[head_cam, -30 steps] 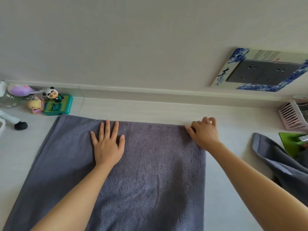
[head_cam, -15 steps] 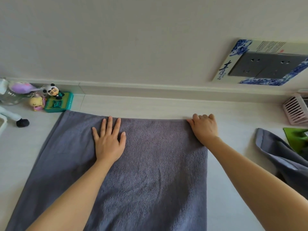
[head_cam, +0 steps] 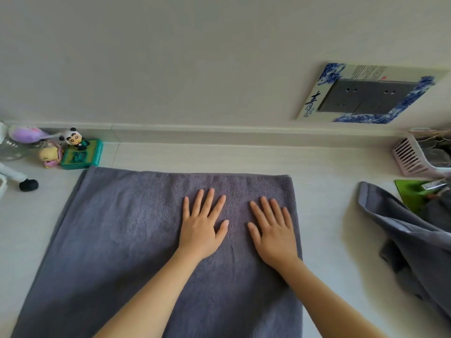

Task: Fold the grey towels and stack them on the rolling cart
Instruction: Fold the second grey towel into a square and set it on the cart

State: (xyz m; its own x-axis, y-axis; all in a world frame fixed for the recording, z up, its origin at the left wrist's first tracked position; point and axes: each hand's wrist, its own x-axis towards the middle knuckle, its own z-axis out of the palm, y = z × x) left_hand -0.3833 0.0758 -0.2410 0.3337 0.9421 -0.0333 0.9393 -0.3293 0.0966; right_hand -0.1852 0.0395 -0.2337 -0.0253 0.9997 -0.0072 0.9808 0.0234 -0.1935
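Observation:
A grey towel (head_cam: 117, 240) lies spread flat on the white counter (head_cam: 322, 215), its far edge parallel to the wall. My left hand (head_cam: 201, 228) rests palm down on it right of its middle, fingers straight and spread. My right hand (head_cam: 273, 230) lies flat beside it, close to the towel's right edge. A second grey towel (head_cam: 410, 242) lies crumpled at the right side of the counter. The rolling cart is out of view.
Small toy figures and a green box (head_cam: 80, 156) stand at the back left by the wall. A pink slotted basket (head_cam: 412, 157) and a green item (head_cam: 415, 193) sit at the back right. A wall socket panel (head_cam: 366, 96) hangs above.
My right hand let go of the towel's far right corner and now lies flat on the towel. My left hand slid rightward across the towel, ending beside the right hand.

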